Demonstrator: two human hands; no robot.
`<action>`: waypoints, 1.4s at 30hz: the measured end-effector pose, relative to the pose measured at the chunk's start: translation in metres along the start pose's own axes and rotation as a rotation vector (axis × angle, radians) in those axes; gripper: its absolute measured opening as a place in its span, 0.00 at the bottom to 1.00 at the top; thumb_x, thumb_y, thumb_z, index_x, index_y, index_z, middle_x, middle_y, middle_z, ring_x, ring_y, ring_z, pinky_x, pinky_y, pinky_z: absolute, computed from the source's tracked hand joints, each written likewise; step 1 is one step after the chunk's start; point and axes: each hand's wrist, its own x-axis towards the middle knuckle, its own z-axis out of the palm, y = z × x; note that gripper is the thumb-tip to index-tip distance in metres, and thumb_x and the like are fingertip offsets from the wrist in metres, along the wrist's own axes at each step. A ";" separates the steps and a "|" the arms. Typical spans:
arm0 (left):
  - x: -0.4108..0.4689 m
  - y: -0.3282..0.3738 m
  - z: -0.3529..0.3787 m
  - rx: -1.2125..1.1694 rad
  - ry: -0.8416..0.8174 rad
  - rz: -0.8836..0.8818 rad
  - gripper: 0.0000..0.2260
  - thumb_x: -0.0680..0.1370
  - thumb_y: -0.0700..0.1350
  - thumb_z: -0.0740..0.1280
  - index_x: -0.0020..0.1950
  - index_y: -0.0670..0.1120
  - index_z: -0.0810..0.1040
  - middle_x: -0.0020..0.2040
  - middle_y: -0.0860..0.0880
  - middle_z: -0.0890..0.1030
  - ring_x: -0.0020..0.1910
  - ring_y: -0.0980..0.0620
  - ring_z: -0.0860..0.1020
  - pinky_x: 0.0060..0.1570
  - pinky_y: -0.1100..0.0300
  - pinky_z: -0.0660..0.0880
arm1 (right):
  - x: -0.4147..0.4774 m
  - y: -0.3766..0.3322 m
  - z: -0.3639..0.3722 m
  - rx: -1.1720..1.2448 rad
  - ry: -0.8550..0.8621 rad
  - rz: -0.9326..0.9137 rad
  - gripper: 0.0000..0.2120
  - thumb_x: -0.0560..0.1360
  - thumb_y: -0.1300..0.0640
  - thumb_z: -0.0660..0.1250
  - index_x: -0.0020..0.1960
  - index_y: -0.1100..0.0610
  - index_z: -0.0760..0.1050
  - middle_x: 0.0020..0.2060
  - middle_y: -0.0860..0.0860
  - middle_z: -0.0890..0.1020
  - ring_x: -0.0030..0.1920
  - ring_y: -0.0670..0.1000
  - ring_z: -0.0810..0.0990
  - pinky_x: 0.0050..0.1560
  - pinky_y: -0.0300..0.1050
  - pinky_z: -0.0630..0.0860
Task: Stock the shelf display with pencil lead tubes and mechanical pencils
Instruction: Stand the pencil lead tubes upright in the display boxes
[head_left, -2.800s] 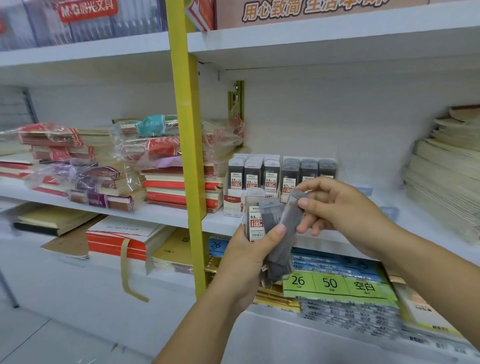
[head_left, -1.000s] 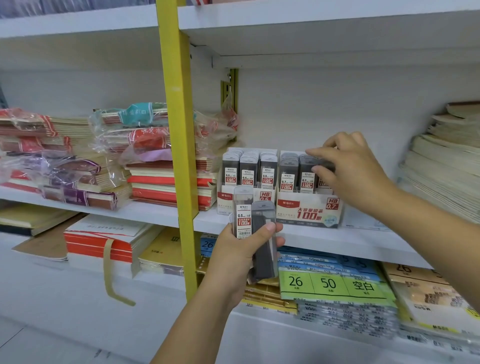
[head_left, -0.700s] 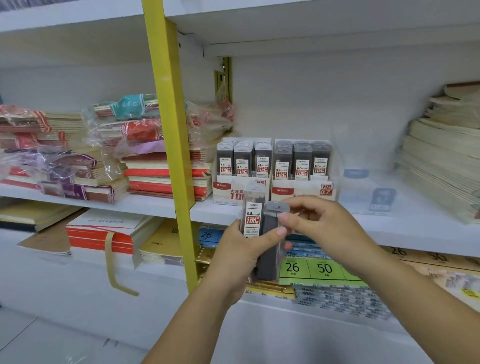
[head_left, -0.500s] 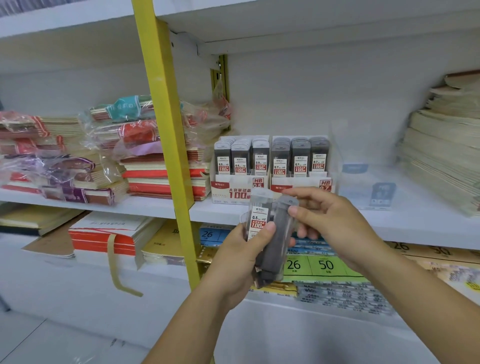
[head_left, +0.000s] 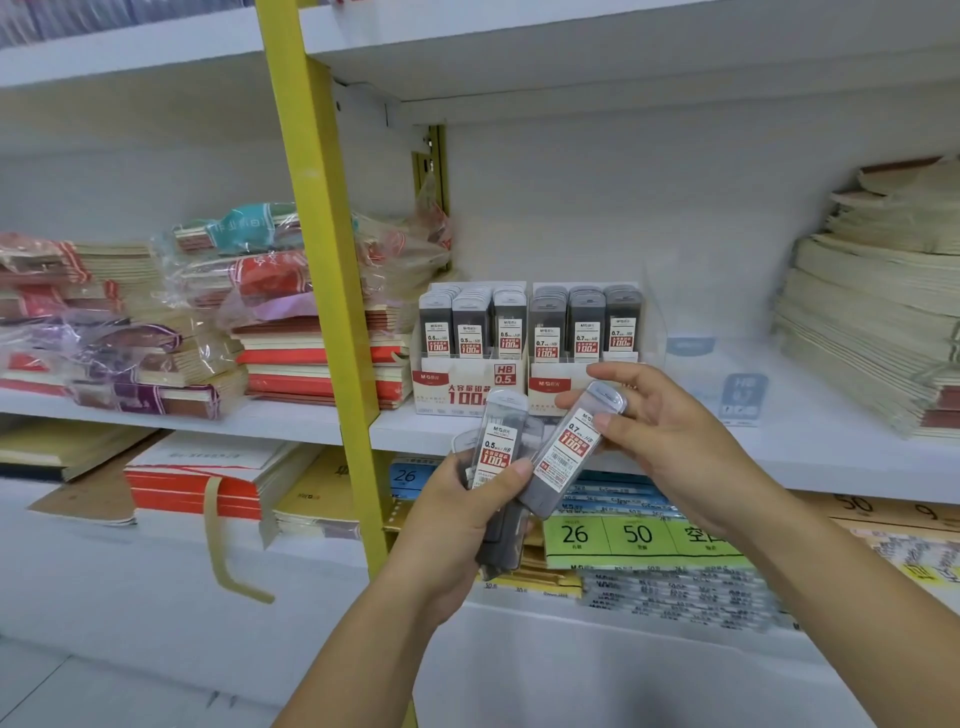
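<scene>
White shelf carries two display boxes, unchanged; right hand has now pulled one 0.7 tube from the bundle gripped by left hand.

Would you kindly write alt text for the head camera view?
A right hand draws a 0.7 lead tube from a bundle of lead tubes gripped in the left hand. Behind, two display boxes of lead tubes stand on a white shelf, with notebook stacks on either side.
</scene>
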 end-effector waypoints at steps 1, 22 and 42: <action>0.000 0.001 0.000 0.007 0.007 0.005 0.30 0.60 0.59 0.78 0.60 0.52 0.77 0.47 0.46 0.87 0.37 0.50 0.81 0.37 0.52 0.77 | -0.001 -0.001 0.000 0.006 0.006 0.001 0.14 0.79 0.65 0.62 0.61 0.52 0.71 0.53 0.50 0.85 0.54 0.51 0.83 0.55 0.48 0.80; 0.012 0.017 0.003 0.015 0.049 0.124 0.19 0.74 0.57 0.71 0.61 0.53 0.75 0.50 0.53 0.87 0.45 0.56 0.86 0.41 0.58 0.79 | 0.086 -0.074 -0.036 -1.020 0.206 -0.342 0.15 0.74 0.58 0.71 0.50 0.40 0.72 0.41 0.39 0.79 0.40 0.37 0.78 0.37 0.30 0.68; 0.001 0.012 0.007 0.109 -0.074 0.110 0.21 0.73 0.56 0.74 0.63 0.52 0.76 0.53 0.49 0.87 0.47 0.52 0.86 0.42 0.61 0.79 | 0.001 -0.021 0.022 -0.554 0.017 -0.120 0.09 0.74 0.43 0.67 0.54 0.36 0.78 0.44 0.36 0.81 0.45 0.36 0.77 0.41 0.28 0.72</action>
